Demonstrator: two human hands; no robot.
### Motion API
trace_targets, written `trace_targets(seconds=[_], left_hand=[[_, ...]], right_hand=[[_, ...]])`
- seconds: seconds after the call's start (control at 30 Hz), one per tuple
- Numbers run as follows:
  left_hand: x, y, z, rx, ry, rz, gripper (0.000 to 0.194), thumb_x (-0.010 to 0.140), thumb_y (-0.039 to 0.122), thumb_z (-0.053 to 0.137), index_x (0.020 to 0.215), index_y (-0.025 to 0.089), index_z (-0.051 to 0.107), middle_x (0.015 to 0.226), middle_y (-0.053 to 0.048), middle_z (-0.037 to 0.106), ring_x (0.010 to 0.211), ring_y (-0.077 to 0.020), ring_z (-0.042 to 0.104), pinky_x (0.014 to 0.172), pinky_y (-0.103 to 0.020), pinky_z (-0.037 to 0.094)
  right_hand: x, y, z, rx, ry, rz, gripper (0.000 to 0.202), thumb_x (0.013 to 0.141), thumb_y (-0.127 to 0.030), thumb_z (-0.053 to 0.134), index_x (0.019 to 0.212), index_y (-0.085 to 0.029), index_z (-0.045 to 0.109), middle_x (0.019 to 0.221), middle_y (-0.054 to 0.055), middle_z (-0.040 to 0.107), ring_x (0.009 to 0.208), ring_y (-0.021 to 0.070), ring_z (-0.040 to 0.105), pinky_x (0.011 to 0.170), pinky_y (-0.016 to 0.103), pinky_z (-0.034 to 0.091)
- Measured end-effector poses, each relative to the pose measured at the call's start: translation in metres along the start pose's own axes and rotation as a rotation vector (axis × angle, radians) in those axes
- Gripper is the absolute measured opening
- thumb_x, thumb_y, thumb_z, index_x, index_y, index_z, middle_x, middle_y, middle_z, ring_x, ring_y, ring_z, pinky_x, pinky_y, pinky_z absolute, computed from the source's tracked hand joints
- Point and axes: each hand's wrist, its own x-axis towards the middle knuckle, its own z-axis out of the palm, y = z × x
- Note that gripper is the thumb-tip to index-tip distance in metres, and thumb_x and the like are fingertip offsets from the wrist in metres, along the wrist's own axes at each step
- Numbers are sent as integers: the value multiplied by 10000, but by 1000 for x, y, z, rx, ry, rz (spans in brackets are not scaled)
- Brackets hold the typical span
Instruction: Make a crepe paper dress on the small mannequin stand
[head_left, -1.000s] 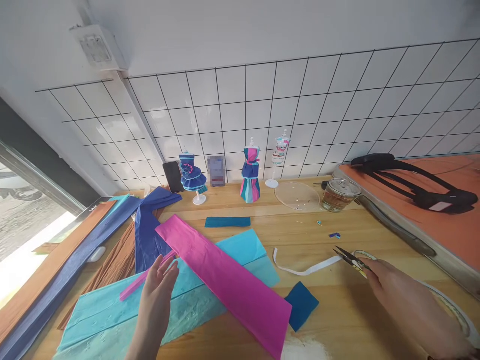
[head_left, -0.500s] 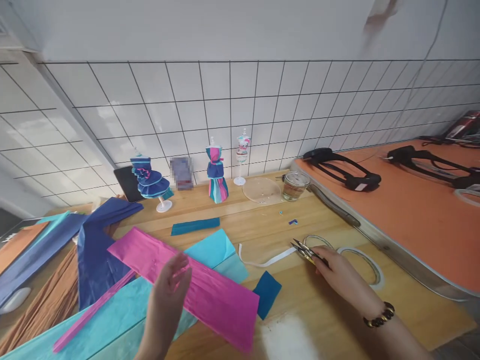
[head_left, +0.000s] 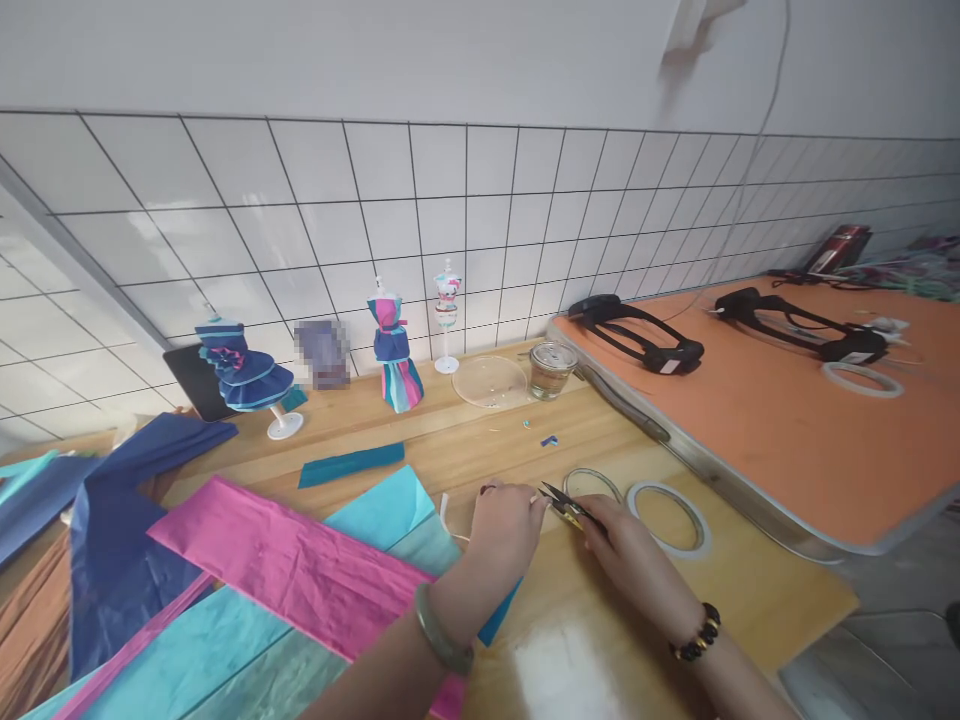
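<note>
My right hand (head_left: 619, 545) is closed around thread snips (head_left: 564, 502), their dark pointed blades parted and facing left. Right at the blade tips, my left hand (head_left: 508, 518) pinches the end of a narrow white strip (head_left: 448, 520); its middle is hidden under my fingers. A pink crepe-paper sheet (head_left: 292, 560) lies under my left forearm, across a light blue sheet (head_left: 390, 505). A small dark teal piece (head_left: 499, 615) is partly covered by my left wrist. Two tape rolls, a thin ring (head_left: 592, 472) and a wider white roll (head_left: 694, 510), lie beyond my right hand.
Three small dress forms, a blue-dressed one (head_left: 247, 375), a striped-skirt one (head_left: 394, 350) and a slim one (head_left: 448, 310), stand by the tiled wall. A glass jar (head_left: 553, 370) stands beside a clear disc (head_left: 491, 382). Black headsets (head_left: 637, 340) rest on an orange surface (head_left: 780, 450).
My left hand has moved right from above the pink sheet and closed on the white strip beside the snips. The snips remain in my right hand. The view has shifted right.
</note>
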Motion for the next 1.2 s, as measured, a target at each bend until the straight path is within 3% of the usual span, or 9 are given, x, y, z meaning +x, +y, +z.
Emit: trace_targets(seconds=[0.1, 0.23, 0.4, 0.53, 0.67, 0.83, 1.03, 1.2], left_hand=[[16, -3, 3, -116, -18, -124, 144, 757, 256, 542, 628, 195, 560, 704, -58, 619, 844, -240, 588, 872, -375, 376], [30, -6, -2, -329, -103, -321, 104, 809, 261, 476, 809, 167, 522, 754, -72, 629, 685, -185, 631, 708, -347, 487], [31, -6, 1, -552, -330, -437, 187, 780, 295, 562, 701, 127, 570, 645, -78, 649, 625, -182, 645, 706, -347, 511], [33, -10, 7, -661, -384, -426, 147, 766, 250, 592, 682, 132, 615, 618, -54, 664, 588, -162, 632, 705, -326, 514], [42, -17, 8, -714, -317, -399, 79, 729, 191, 635, 693, 128, 605, 694, -71, 688, 624, -168, 650, 733, -338, 520], [52, -18, 1, -740, -137, -346, 116, 776, 221, 609, 726, 124, 568, 776, -102, 686, 762, -185, 667, 794, -346, 507], [72, -10, -25, -607, 14, -259, 105, 812, 216, 567, 772, 119, 572, 830, -115, 668, 758, -170, 653, 763, -318, 506], [103, -12, -52, -394, 112, -172, 229, 864, 285, 509, 1017, 122, 559, 996, -97, 616, 843, -163, 611, 760, -337, 503]], right_hand=[[-4, -2, -3, -17, 13, -10, 245, 889, -226, 351, 988, -187, 572, 934, 96, 641, 862, 228, 613, 734, 371, 516], [-12, 2, -5, -16, 43, -127, 273, 893, -195, 360, 1110, -201, 526, 1100, 101, 605, 1019, 218, 576, 867, 391, 488], [-21, -4, -5, -1, 32, -274, 339, 903, -174, 354, 1211, -229, 486, 1206, 100, 565, 1129, 212, 525, 931, 397, 469], [-24, -19, -8, -6, -33, -345, 388, 902, -125, 321, 1240, -243, 472, 1289, 82, 506, 1208, 192, 453, 975, 379, 440], [-32, -11, -1, -145, 43, -286, 421, 879, -90, 301, 1250, -207, 461, 1274, 112, 509, 1196, 207, 465, 960, 400, 453], [-48, 14, 12, -282, 173, -204, 472, 841, -44, 259, 1259, -173, 435, 1250, 146, 520, 1126, 231, 530, 897, 413, 499], [-57, 18, 9, -128, 156, -135, 312, 896, -179, 352, 1189, -190, 458, 1132, 115, 599, 1042, 224, 575, 873, 383, 502], [-56, 25, 8, 29, 234, 71, 268, 911, -296, 368, 1108, -177, 506, 887, 81, 662, 846, 210, 630, 759, 335, 514]])
